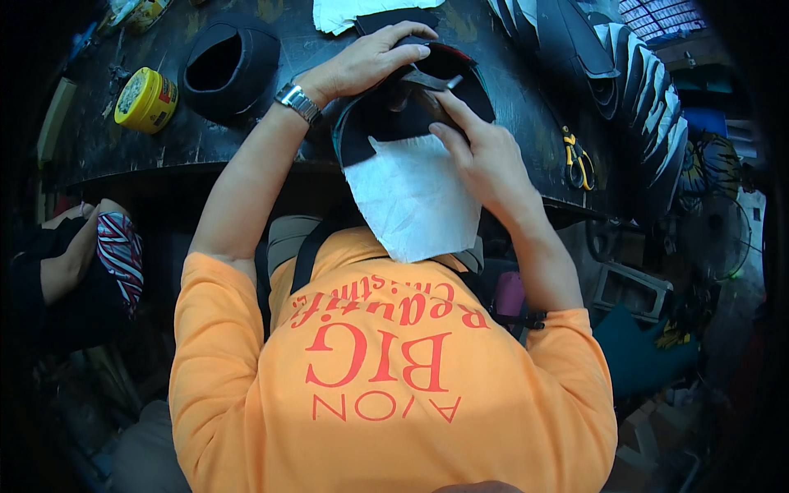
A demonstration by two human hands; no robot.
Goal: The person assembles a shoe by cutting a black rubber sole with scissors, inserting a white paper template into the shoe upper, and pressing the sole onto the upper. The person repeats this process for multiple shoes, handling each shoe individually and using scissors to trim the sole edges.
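Observation:
A black, curved, stiff-looking piece (362,135) lies at the table's near edge. A white sheet (415,193) hangs from it toward my lap. My left hand (370,62), with a metal watch on the wrist, grips the far rim of the piece between thumb and fingers. My right hand (481,148) is closed round a dark hand tool (427,80) with a hammer-like metal head, held over the hollow of the piece. The exact kind of tool is unclear, and its handle is mostly hidden by my fingers.
On the dark table (526,123) stand a rounded black hollow form (230,70) and a yellow tub (148,100). Yellow-handled scissors or pliers (579,160) lie to the right. Beyond them is a stack of black, white-lined pieces (637,99). Another person's arm (70,263) shows at left.

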